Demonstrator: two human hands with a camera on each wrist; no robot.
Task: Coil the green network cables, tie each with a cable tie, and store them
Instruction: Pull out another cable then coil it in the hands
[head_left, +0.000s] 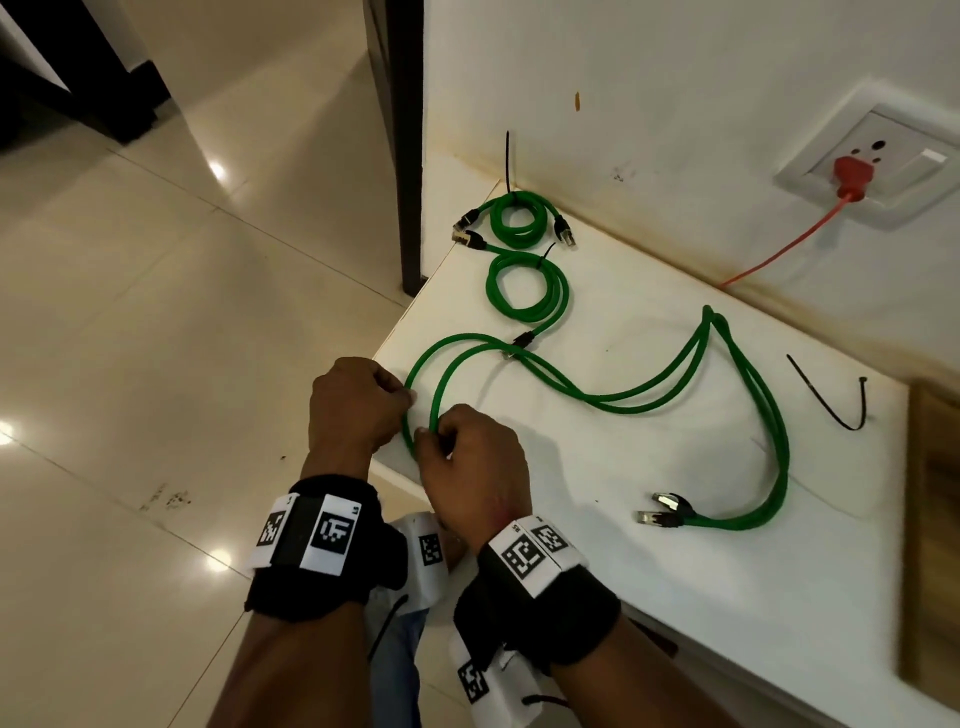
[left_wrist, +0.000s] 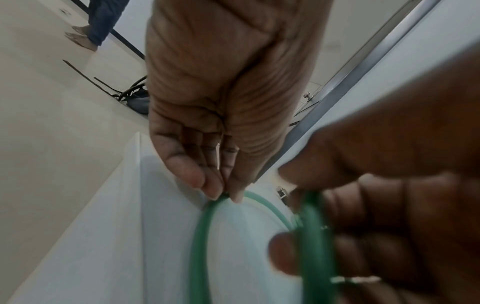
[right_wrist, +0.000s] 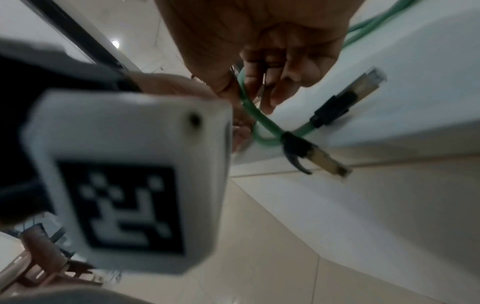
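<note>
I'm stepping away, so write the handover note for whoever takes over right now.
Left hand and right hand both pinch the loose green cable at its near bend, by the table edge.
Done: two tied coils, far coil and second coil, lie by the wall.
Left: coil this doubled cable, whose plugs lie to the right, tie it with the spare cable tie, then store all three.

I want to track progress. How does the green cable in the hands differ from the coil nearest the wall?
The coil by the wall is wound tight and bound by a black tie; the held cable sprawls loose and untied. The coil lies untouched; the left hand and right hand pinch the held cable. Both are green.
</note>
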